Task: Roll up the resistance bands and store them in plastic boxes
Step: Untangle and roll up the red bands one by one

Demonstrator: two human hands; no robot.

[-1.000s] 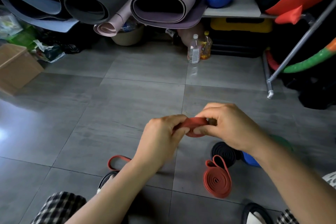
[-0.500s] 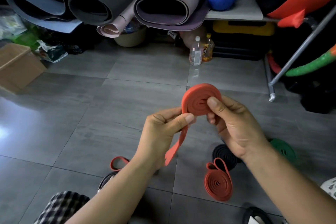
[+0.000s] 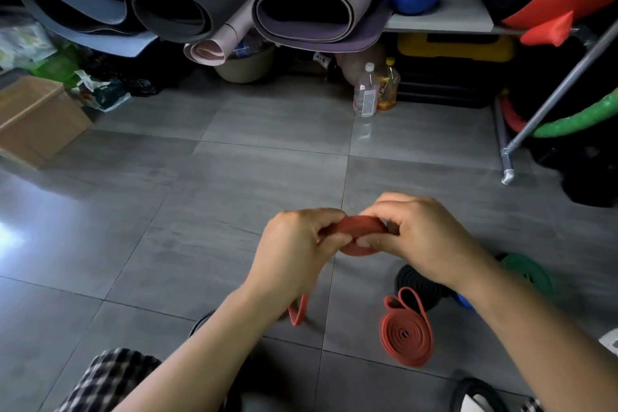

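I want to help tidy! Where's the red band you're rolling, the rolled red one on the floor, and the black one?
Red band being rolled (image 3: 364, 226): head view, coil's top edge.
Rolled red band (image 3: 404, 334): head view, spiral's middle.
Black band (image 3: 412, 278): head view, coil's left side.

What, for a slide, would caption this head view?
Left hand and right hand hold a part-rolled red resistance band above the tiled floor; red roll, black roll and green roll lie nearby.

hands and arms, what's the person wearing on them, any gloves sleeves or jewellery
Nothing: the left hand and right hand are bare, with no gloves, rings or watch showing. Both forearms are uncovered to the frame edge, so no sleeves show.
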